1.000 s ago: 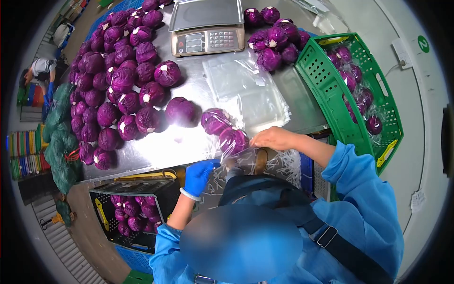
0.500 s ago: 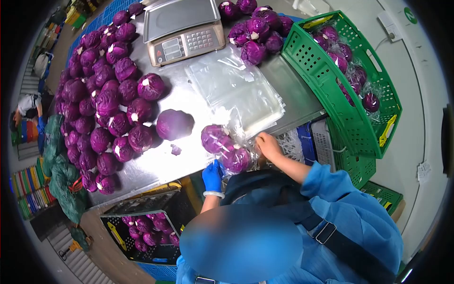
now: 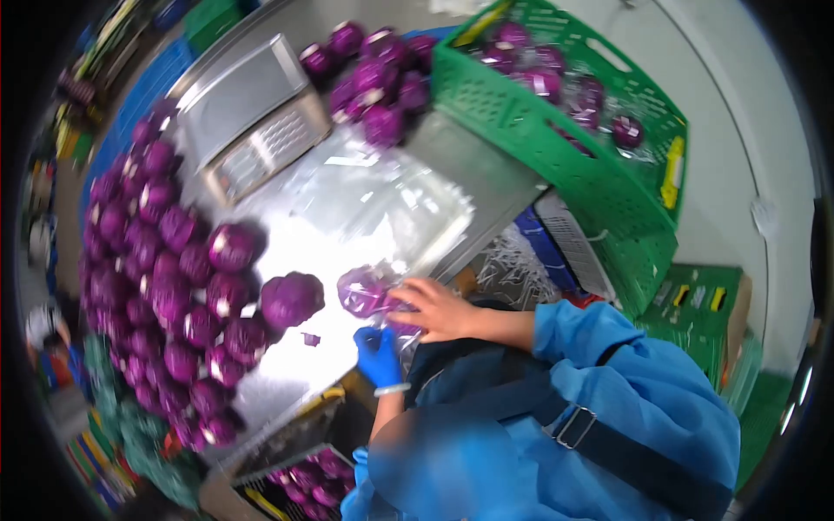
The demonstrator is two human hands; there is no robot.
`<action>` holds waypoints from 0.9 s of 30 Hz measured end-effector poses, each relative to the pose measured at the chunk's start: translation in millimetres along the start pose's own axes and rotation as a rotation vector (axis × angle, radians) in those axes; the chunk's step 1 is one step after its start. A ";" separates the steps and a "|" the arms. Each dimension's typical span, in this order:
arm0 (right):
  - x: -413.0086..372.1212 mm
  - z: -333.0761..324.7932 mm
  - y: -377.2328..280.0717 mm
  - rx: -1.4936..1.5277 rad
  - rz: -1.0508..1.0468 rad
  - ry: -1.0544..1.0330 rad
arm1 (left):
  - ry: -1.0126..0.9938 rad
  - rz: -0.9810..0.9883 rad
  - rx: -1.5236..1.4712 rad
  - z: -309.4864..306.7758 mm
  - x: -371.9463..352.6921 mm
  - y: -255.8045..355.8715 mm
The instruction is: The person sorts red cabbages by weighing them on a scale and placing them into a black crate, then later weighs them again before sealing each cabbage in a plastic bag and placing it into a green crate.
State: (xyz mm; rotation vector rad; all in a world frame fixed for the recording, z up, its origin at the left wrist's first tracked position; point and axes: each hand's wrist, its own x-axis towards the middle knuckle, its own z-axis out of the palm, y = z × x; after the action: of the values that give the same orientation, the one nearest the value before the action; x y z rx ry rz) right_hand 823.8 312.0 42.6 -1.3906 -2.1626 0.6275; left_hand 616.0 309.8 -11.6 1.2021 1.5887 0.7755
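Note:
Two red cabbages in a clear plastic bag lie at the near edge of the metal table, one partly covered by fingers. My bare right hand lies over the bag from the right, its fingers curled on the plastic and the nearer cabbage. Just below and left of the bag is my left hand in a blue glove. Its thumb and fingers look apart, with nothing visible between them, though the view is blurred. A loose unbagged red cabbage sits left of the bag, with a torn leaf scrap beside it.
A large heap of red cabbages covers the table's left side. Behind are a scale, a stack of clear bags and more cabbages. A green crate of bagged cabbages stands right; a black crate sits below.
My right hand has moved left from the bag's right end onto the cabbages. My left hand has drawn slightly down, its fingers parted. The whole view has turned and shifted.

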 end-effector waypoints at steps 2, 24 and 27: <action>17.4 -9.9 3.8 0.078 0.013 0.014 | 0.112 0.256 0.110 2.4 9.6 51.4; -65.8 -395.8 110.0 1.190 0.464 1.101 | -0.567 0.987 0.134 297.4 -16.4 388.2; -134.8 -439.8 169.1 1.103 0.466 1.052 | -0.730 1.236 0.228 316.8 -25.5 403.0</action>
State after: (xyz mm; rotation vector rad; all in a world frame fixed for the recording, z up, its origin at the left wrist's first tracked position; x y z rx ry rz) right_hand 1263.6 301.9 258.5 -1.1128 -0.4760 0.7940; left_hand 1050.8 392.2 248.5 2.3171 0.2099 0.7187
